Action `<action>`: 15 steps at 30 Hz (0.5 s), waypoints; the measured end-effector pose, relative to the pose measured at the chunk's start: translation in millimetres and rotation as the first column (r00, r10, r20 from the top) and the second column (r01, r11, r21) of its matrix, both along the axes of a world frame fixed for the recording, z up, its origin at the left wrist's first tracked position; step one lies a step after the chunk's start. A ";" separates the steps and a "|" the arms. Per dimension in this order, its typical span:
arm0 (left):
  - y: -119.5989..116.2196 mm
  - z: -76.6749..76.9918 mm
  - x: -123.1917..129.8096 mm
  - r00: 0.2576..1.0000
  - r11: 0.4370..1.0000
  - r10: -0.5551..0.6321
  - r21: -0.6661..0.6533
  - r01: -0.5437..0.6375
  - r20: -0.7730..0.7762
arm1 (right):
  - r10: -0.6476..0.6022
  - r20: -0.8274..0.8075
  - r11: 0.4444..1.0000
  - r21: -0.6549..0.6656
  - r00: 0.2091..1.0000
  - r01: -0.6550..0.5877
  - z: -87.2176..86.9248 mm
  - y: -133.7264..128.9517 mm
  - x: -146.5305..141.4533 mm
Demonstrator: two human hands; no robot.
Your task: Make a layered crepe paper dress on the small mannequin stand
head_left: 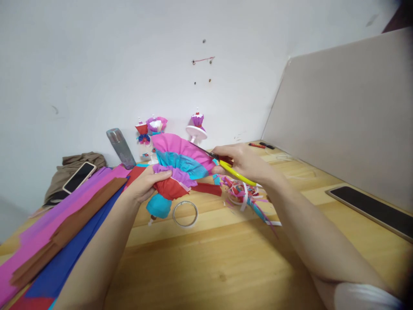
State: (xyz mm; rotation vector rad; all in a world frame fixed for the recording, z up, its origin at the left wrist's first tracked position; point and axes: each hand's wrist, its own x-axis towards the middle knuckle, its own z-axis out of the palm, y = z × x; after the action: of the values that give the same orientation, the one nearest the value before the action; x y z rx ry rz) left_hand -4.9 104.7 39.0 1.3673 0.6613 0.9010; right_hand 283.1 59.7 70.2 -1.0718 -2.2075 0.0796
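Observation:
My left hand (142, 186) is closed round a small dress form dressed in layered crepe paper (180, 161), held tilted with the wide ruffled skirt away from me. Its skirt is pink outside with a blue layer, then purple and red; a rounded turquoise part (159, 206) hangs at the near end. My right hand (237, 159) grips scissors (237, 173) with yellow handles. Their dark blades lie along the pink skirt's right edge; how far apart they are is hard to see. A roll of tape (185, 214) lies on the table just below.
Colored crepe paper sheets (64, 232) lie at left, beside a phone (79, 177), a brown cloth (80, 157) and a grey bottle (121, 147). Several small dressed forms (142, 129) stand by the wall. Paper scraps (243, 193) lie under my right wrist; another phone (374, 209) lies at right.

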 end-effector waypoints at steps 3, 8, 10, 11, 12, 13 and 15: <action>0.7 -0.6 -0.6 1.000 1.000 0.009 0.013 -0.009 -0.008 | 0.001 -0.019 1.000 0.003 1.000 -0.001 -1.8 0.7 1.2; 0.3 0.0 -0.4 1.000 0.999 0.015 0.033 -0.014 -0.013 | 0.013 -0.049 1.000 -0.014 0.999 -0.014 -2.6 1.0 1.8; -0.3 0.7 0.1 1.000 0.999 0.014 0.039 -0.013 -0.014 | 0.019 -0.070 0.999 -0.029 0.997 -0.021 -2.3 0.7 2.0; -0.4 1.0 0.3 1.000 0.999 0.010 0.041 -0.009 -0.016 | 0.020 -0.081 0.999 -0.037 0.997 -0.023 -2.2 0.6 2.2; -0.5 1.3 0.4 1.000 0.999 0.005 0.044 -0.004 -0.017 | 0.021 -0.091 0.999 -0.046 0.996 -0.025 -2.1 0.4 2.6; -0.5 1.5 0.5 1.000 0.999 0.002 0.049 -0.001 -0.017 | 0.019 -0.103 0.998 -0.054 0.994 -0.025 -2.0 0.1 3.1; -0.1 1.5 0.4 1.000 0.998 0.004 0.056 -0.003 -0.019 | 0.003 -0.133 0.998 -0.066 0.991 -0.012 -2.0 -0.4 4.3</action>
State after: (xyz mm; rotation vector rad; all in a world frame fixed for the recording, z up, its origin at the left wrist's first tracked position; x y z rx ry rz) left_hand -4.6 104.6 40.5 1.4266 0.6573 0.9163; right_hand 287.4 59.2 68.2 -1.0635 -2.1026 0.2234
